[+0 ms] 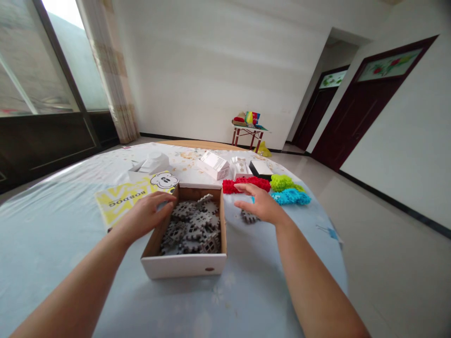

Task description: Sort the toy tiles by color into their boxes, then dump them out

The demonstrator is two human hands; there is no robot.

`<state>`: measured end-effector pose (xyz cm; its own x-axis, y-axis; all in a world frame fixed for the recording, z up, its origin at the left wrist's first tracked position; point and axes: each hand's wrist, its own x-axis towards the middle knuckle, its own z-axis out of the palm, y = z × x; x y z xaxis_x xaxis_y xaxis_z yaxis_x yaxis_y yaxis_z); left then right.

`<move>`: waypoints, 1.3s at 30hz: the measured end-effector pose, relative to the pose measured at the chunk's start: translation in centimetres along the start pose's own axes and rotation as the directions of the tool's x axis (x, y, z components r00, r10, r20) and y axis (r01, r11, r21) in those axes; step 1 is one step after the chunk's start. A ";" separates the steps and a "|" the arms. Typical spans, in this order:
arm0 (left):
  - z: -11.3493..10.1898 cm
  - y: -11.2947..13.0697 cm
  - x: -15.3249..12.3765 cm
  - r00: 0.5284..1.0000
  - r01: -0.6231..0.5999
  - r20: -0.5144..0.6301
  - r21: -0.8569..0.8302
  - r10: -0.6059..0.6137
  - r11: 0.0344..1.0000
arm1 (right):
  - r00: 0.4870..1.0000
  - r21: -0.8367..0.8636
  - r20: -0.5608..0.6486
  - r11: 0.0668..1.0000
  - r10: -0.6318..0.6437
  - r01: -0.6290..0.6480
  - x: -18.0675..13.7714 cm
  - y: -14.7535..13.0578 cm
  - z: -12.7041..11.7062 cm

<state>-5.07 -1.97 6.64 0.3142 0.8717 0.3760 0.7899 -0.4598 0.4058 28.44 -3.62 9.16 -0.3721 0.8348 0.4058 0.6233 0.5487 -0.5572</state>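
A shallow cardboard box (183, 265) sits in front of me on the table, filled with several grey notched plastic pieces (192, 227). My left hand (146, 213) rests on the box's left wall, fingers curled over the rim. My right hand (259, 202) hovers just right of the box, fingers spread and holding nothing. One loose grey piece (248, 217) lies on the cloth under that hand. Beyond it lie piles of red pieces (230, 186), green pieces (282, 182) and blue pieces (292, 197).
A yellow box lid (123, 199) with a cartoon dog lies left of the box. White boxes (213, 164) and a black-and-white box (260, 168) stand farther back on the round, blue-clothed table (52, 234). A small red-legged table (248, 131) stands by the far wall.
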 end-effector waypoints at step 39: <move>3.7 -1.3 -1.4 0.937 0.017 -0.313 -0.401 -0.155 0.916 | 0.995 0.052 -0.072 0.997 0.066 -0.062 -0.4 -0.7 0.3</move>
<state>-4.60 -1.94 2.49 0.0072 0.8348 0.5506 0.5175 -0.4742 0.7123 27.92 -4.31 9.24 -0.2801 0.8635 0.4193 0.6087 0.4976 -0.6180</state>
